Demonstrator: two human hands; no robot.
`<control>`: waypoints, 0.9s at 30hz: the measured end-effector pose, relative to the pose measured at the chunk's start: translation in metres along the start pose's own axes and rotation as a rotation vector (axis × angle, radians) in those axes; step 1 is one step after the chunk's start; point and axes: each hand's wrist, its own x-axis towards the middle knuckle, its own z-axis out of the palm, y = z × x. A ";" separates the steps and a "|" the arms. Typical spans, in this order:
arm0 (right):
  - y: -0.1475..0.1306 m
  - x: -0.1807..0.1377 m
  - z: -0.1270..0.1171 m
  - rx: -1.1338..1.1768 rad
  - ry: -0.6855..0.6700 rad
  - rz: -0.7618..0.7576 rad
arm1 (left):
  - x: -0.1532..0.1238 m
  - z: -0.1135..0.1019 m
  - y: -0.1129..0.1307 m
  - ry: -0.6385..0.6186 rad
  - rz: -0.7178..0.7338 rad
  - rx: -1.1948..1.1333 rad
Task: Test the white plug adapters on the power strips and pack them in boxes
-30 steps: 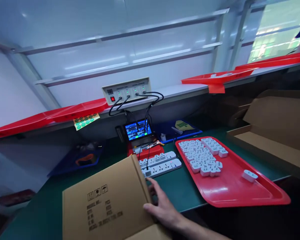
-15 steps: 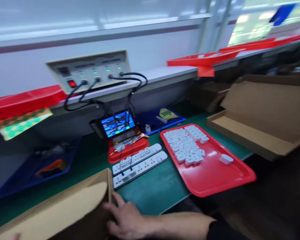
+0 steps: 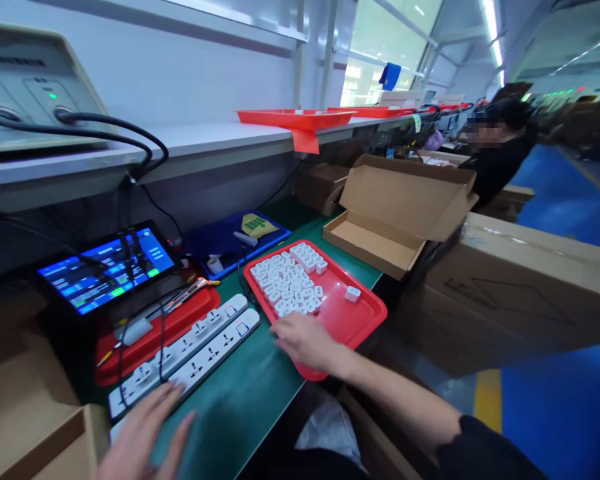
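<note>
My left hand (image 3: 147,427) is low in the frame, its fingers spread over the near end of a white power strip (image 3: 213,357). It appears to hold nothing; whether the fingertips touch the strip is unclear. My right hand (image 3: 307,341) overlaps the left rim of a red tray (image 3: 347,327). Its fingers are bent and pressed together, and anything inside them is hidden. Many small white blocks with dark openings (image 3: 285,283) are crowded in the tray's far left part. A single white block (image 3: 353,293) lies apart near the right rim.
A second power strip (image 3: 187,343) lies alongside, by a small red tray (image 3: 103,363) and a lit screen (image 3: 110,267). Open cardboard boxes stand at left (image 3: 15,400) and right (image 3: 375,243). A blue tray (image 3: 275,233) is behind. A person (image 3: 500,157) sits farther right.
The view has swung right and closer to the bench. My right hand has left the cardboard box and come to the red tray. My left hand now shows over the power strip.
</note>
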 end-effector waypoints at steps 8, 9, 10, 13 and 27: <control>0.142 -0.014 -0.041 -0.166 -0.018 0.302 | 0.067 0.177 0.119 -0.357 0.315 -0.042; 0.146 -0.013 -0.038 -0.159 -0.025 0.302 | 0.080 0.192 0.128 -0.382 0.307 0.005; 0.148 -0.013 -0.035 -0.151 -0.027 0.308 | 0.092 0.205 0.136 -0.404 0.300 0.056; 0.148 -0.017 -0.028 -0.142 -0.011 0.346 | 0.115 0.231 0.150 -0.481 0.290 0.179; 0.133 -0.063 -0.033 -0.062 0.037 0.425 | 0.103 0.216 0.149 -0.580 0.155 0.001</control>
